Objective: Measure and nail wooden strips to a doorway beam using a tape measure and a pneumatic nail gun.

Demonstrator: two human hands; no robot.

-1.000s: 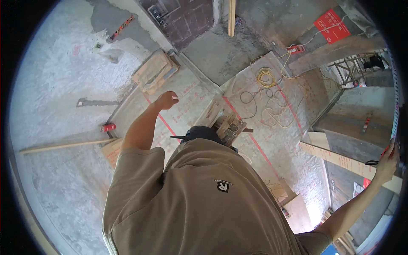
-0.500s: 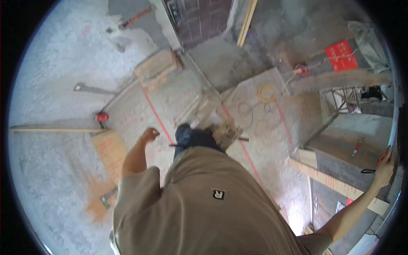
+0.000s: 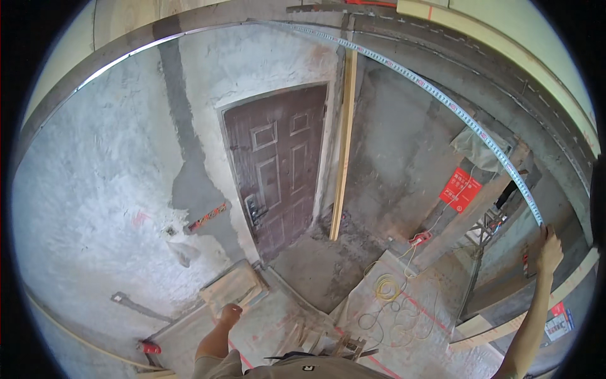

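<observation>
Fingers (image 3: 546, 235) of the right hand (image 3: 552, 252) clamped round the end of a tape measure (image 3: 442, 98), left hand (image 3: 231, 312) loosely curled, nothing visible inside. Blade (image 3: 465, 115) stretched way up near the top edge of the wall (image 3: 278, 66), above a brown door (image 3: 278, 170). Yellow cable (image 3: 387, 287) near the far corner of the floor sheet (image 3: 404, 357).

A brown door (image 3: 281, 164) stands closed, a pale timber (image 3: 345, 145) upright just to its right. Farther right a red poster (image 3: 456, 192) is on the grey wall (image 3: 394, 145) — a cord crosses it. A yellow coil (image 3: 380, 292) lies on the floor (image 3: 303, 256); a red can (image 3: 149, 347) — low at left — sits near the whitish wall (image 3: 95, 215).
</observation>
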